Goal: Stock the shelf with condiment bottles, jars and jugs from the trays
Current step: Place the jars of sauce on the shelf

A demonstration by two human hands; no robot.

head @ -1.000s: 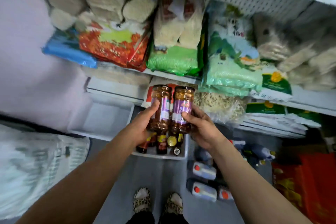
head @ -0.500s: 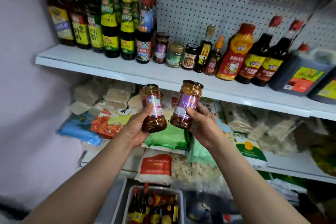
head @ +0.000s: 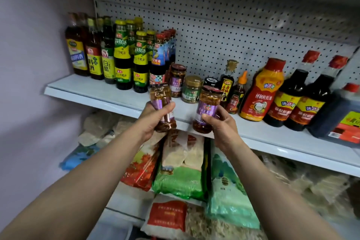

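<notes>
Before shelf: left grip clasps jar; right grip clasps second jar.

Two glossy glass jars with purple paper labels; matt white metal shelf, perforated back panel.

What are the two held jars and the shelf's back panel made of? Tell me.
Left-hand jar and right-hand jar: clear and glossy, likely glass, since the reddish contents show through; purple labels look like paper or film. Back panel: matte white pegboard with rows of holes, probably painted metal.
</notes>
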